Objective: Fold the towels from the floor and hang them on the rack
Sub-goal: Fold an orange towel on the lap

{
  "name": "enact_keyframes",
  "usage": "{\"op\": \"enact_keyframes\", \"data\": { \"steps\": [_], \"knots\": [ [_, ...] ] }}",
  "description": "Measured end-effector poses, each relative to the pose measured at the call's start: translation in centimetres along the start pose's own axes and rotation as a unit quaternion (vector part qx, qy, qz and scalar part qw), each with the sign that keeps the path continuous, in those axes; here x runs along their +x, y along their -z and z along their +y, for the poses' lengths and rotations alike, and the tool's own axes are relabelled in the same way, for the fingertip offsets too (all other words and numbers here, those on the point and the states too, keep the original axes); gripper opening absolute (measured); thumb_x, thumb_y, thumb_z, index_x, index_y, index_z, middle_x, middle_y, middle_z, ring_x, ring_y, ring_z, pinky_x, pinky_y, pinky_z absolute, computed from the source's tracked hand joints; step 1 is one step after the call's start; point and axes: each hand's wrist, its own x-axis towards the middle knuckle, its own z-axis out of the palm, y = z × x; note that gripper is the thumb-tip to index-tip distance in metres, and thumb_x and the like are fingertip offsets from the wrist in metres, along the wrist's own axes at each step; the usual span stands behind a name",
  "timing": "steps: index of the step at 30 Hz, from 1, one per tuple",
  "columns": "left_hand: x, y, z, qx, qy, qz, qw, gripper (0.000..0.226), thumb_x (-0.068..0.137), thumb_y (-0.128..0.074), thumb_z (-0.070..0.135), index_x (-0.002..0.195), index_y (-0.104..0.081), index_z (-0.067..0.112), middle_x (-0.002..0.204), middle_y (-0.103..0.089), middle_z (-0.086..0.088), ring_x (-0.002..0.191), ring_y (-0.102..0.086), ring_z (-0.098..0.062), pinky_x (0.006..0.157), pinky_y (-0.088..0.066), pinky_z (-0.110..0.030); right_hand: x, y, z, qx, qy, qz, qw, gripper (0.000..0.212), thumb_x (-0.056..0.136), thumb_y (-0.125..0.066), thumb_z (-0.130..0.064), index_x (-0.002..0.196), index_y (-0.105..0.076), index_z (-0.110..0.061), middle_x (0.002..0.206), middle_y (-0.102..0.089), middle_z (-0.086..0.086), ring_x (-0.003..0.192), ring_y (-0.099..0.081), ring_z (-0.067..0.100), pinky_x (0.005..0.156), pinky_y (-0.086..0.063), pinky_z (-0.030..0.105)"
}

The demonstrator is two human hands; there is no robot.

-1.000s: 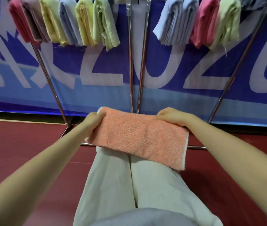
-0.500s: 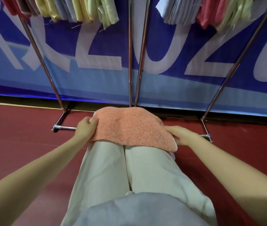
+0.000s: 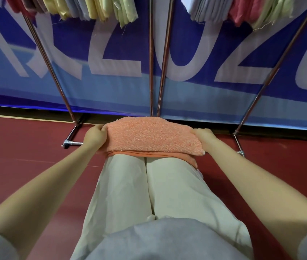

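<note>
An orange towel (image 3: 152,136) lies folded across my knees, its upper layer lying over a lower one that peeks out along the near edge. My left hand (image 3: 94,137) grips the towel's left end with curled fingers. My right hand (image 3: 204,136) holds the right end, fingers tucked under the top layer. Above, two chrome racks (image 3: 150,72) carry several folded towels: a left row in red, yellow, blue and green (image 3: 92,8), and a right row in blue, pink and green (image 3: 242,10).
A blue banner with large white letters (image 3: 111,53) hangs behind the racks. Slanted rack legs (image 3: 55,77) end in chrome feet on the red floor (image 3: 17,147) at the left and right of my knees. My beige trousers (image 3: 145,194) fill the lower middle.
The towel has gone from a long strip held up in front of me to a shorter double layer resting on my knees. Both hands came down and closer together. The view tilted downward.
</note>
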Motion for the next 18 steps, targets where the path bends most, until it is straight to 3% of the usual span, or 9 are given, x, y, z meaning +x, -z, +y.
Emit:
{"op": "enact_keyframes", "data": {
  "steps": [3, 6, 7, 9, 11, 12, 16, 18],
  "knots": [
    [0.0, 0.0, -0.3, -0.031, 0.015, 0.029, 0.999, 0.037, 0.101, -0.039, 0.022, 0.122, -0.062, 0.001, 0.126, -0.060, -0.023, 0.119, -0.052, -0.039, 0.098, -0.040, -0.038, -1.0, 0.3, 1.4, 0.028, -0.014, -0.043, 0.999, 0.051, 0.077, -0.076, -0.035, 0.115, -0.062, -0.004, 0.096, -0.070, 0.009, 0.095, -0.067, 0.025, 0.090, -0.051, 0.034],
    [-0.1, -0.3, -0.3, -0.058, 0.045, 0.015, 0.997, 0.039, 0.100, -0.038, 0.024, 0.113, -0.064, -0.002, 0.119, -0.062, -0.024, 0.112, -0.055, -0.039, 0.092, -0.041, -0.037, -1.3, 0.7, 3.0, 0.054, -0.039, -0.094, 0.993, 0.085, 0.045, -0.089, -0.051, 0.116, -0.065, -0.010, 0.098, -0.074, 0.006, 0.090, -0.071, 0.023, 0.092, -0.053, 0.036],
    [-0.3, -0.6, -0.3, -0.057, 0.056, 0.001, 0.997, 0.041, 0.101, -0.037, 0.026, 0.110, -0.064, -0.003, 0.116, -0.063, -0.025, 0.109, -0.056, -0.040, 0.089, -0.042, -0.037, -1.6, 0.7, 3.4, 0.045, -0.036, -0.102, 0.993, 0.080, 0.049, -0.090, -0.046, 0.116, -0.065, -0.008, 0.097, -0.074, 0.007, 0.088, -0.072, 0.022, 0.089, -0.054, 0.034],
    [-0.7, -1.2, -0.4, -0.049, 0.060, -0.017, 0.997, 0.043, 0.102, -0.036, 0.028, 0.109, -0.062, -0.006, 0.115, -0.062, -0.029, 0.108, -0.056, -0.042, 0.088, -0.041, -0.039, -2.1, 0.6, 3.6, 0.044, -0.018, -0.093, 0.995, 0.051, 0.070, -0.084, -0.029, 0.110, -0.066, -0.002, 0.091, -0.073, 0.010, 0.075, -0.071, 0.017, 0.069, -0.055, 0.025],
    [-0.9, -1.5, -0.3, -0.051, 0.054, 0.000, 0.997, 0.043, 0.102, -0.035, 0.025, 0.111, -0.060, -0.009, 0.117, -0.060, -0.031, 0.111, -0.054, -0.044, 0.091, -0.040, -0.040, -2.8, 0.5, 3.0, 0.074, 0.006, -0.069, 0.995, 0.030, 0.081, -0.074, -0.017, 0.105, -0.064, -0.003, 0.078, -0.067, 0.008, 0.051, -0.064, 0.011, 0.043, -0.044, 0.018],
    [-0.9, -1.3, -0.2, -0.063, 0.058, 0.009, 0.996, 0.042, 0.102, -0.035, 0.024, 0.112, -0.060, -0.009, 0.117, -0.060, -0.030, 0.112, -0.053, -0.043, 0.092, -0.039, -0.039, -3.0, 0.5, 2.7, 0.098, 0.013, -0.063, 0.993, 0.023, 0.084, -0.071, -0.015, 0.103, -0.063, -0.005, 0.074, -0.064, 0.006, 0.045, -0.059, 0.010, 0.037, -0.038, 0.016],
    [-0.5, 0.0, -0.1, -0.067, 0.046, 0.008, 0.997, 0.039, 0.100, -0.039, 0.023, 0.113, -0.064, -0.003, 0.115, -0.064, -0.025, 0.110, -0.057, -0.040, 0.090, -0.042, -0.037, -4.6, 0.7, 2.4, 0.087, 0.044, -0.069, 0.993, 0.005, 0.087, -0.067, -0.010, 0.088, -0.063, -0.012, 0.071, -0.062, 0.002, 0.047, -0.059, 0.008, 0.035, -0.036, 0.013],
    [-0.5, 0.3, -0.3, -0.031, 0.032, -0.006, 0.999, 0.040, 0.101, -0.040, 0.024, 0.109, -0.066, -0.004, 0.111, -0.065, -0.026, 0.107, -0.058, -0.042, 0.089, -0.044, -0.039, -5.1, 0.7, 2.9, 0.067, 0.062, -0.073, 0.993, 0.009, 0.087, -0.065, -0.005, 0.081, -0.062, -0.011, 0.069, -0.062, 0.003, 0.042, -0.059, 0.003, 0.035, -0.037, 0.013]
  ]
}}
